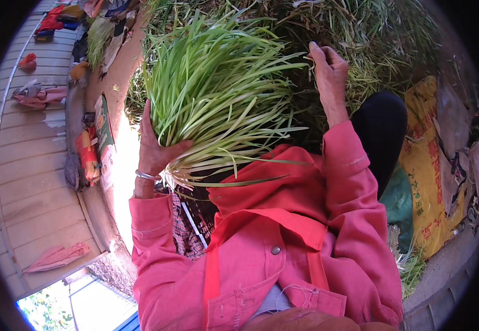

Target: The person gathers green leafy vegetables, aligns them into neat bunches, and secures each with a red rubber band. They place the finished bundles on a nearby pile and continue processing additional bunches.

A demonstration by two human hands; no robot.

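Observation:
A large bundle of green leafy stalks, which look like garlic chives (214, 91), fans out from its pale root ends low on the left to its leaf tips at the top. My left hand (159, 147) grips it near the white bases, thumb across the front, a metal bangle on the wrist. Off the bundle's right side, my right hand (329, 70) has its fingers curled together. A thin leaf blade (309, 62) shows at its fingertips, partly hidden by the fingers. Below the bundle, a red apron (272, 173) covers my lap.
Loose leaves and trimmings (371, 49) pile up ahead and to the right. A yellow printed sack (427, 173) and a green sack (400, 207) lie on the right. Along the left, a ribbed wall (37, 157) has clothing and bags hanging near it.

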